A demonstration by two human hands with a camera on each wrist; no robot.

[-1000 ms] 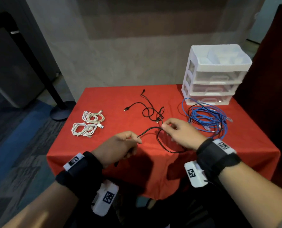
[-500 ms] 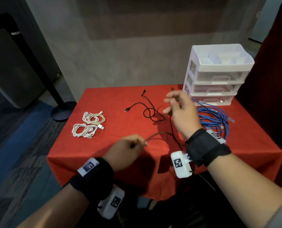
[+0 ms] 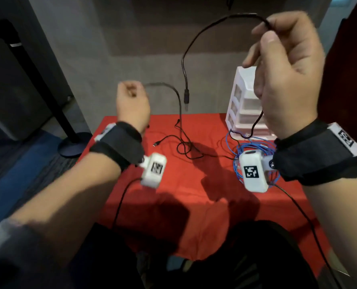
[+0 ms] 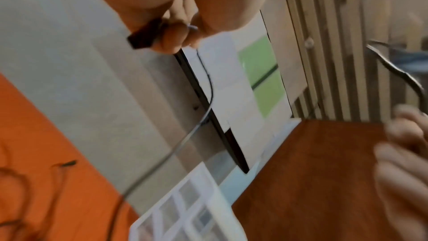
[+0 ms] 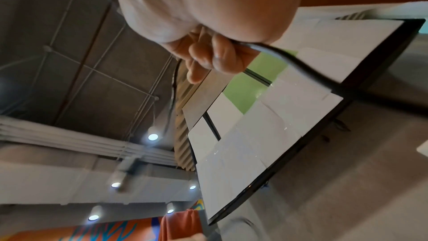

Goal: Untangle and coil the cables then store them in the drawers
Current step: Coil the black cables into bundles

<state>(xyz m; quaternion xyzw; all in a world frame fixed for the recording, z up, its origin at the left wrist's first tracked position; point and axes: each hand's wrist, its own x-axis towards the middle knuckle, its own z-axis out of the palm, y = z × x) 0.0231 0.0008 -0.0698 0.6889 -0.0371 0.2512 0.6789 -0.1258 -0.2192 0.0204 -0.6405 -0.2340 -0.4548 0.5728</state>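
Just above the red-clothed bench (image 3: 194, 184), I held a thin black cable (image 3: 196, 36) up in the air with both hands. My right hand (image 3: 286, 80) was raised high, in front of the white plastic drawer unit (image 3: 242, 105), with its thumb and fingers curled round the cable. From that grip the cable arched over to the left of the drawer unit and hung down, ending in a plug (image 3: 186, 99) that dangled clear of the bench. Another run of the same cable dropped from under my right hand in front of the drawer unit, towards the bench.

My left hand (image 3: 131, 103) was lower and well to the left of the drawer unit, fingers closed in a pinch on a black cable end; in the left wrist view a dark connector (image 4: 144, 37) showed between my fingertips (image 4: 172, 40). From there the cable curved over and fell to a loose black tangle (image 3: 186, 147) lying on the bench, left of the drawer unit. I could not tell whether both hands held one cable or two.

A bundle of blue cable (image 3: 254, 149) lay on the bench just in front of the drawer unit, partly hidden behind my right wrist. The drawer unit stood at the back right of the bench with its drawers closed.
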